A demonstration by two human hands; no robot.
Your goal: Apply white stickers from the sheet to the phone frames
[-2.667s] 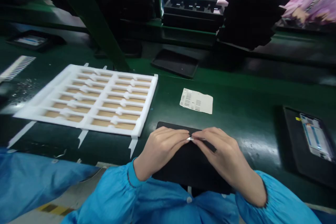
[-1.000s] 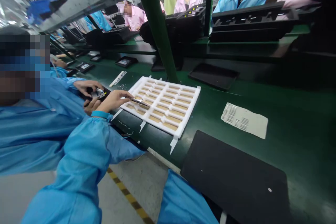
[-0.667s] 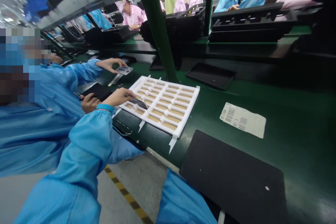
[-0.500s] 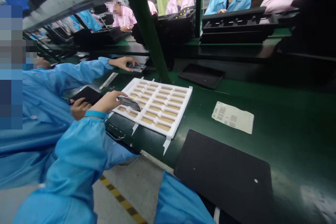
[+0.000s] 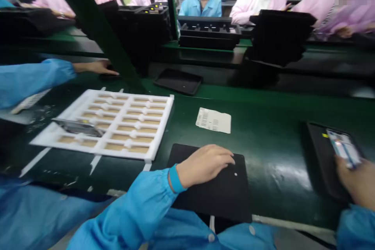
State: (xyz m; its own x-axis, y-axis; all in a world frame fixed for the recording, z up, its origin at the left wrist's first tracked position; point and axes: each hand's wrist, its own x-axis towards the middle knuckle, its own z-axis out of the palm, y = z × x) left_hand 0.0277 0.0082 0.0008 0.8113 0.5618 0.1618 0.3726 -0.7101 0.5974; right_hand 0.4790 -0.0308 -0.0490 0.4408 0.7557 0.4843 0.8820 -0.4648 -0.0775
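Note:
My left hand [image 5: 205, 164] lies palm down on a black mat [image 5: 222, 195] at the near edge of the green belt, fingers stretched out and holding nothing. A tiny white speck [image 5: 236, 174] sits on the mat just past its fingertips. At the far right, my right hand [image 5: 356, 183] grips the near end of a phone-like device [image 5: 342, 150] over a black tray [image 5: 319, 152]. A flat metal part [image 5: 77, 127] lies across the left side of a white foam tray [image 5: 159, 125].
A white label sheet [image 5: 213, 120] lies on the belt beyond the mat. A co-worker's blue sleeve [image 5: 32, 80] and hand [image 5: 95, 67] reach in from the left. A slanted green post [image 5: 96, 27], an empty black tray [image 5: 178, 81] and stacked black trays [image 5: 211, 35] stand behind.
The view has swung back right from the foam tray. My left hand left the metal part on the foam tray and came to the mat. My right hand now holds the device at the right.

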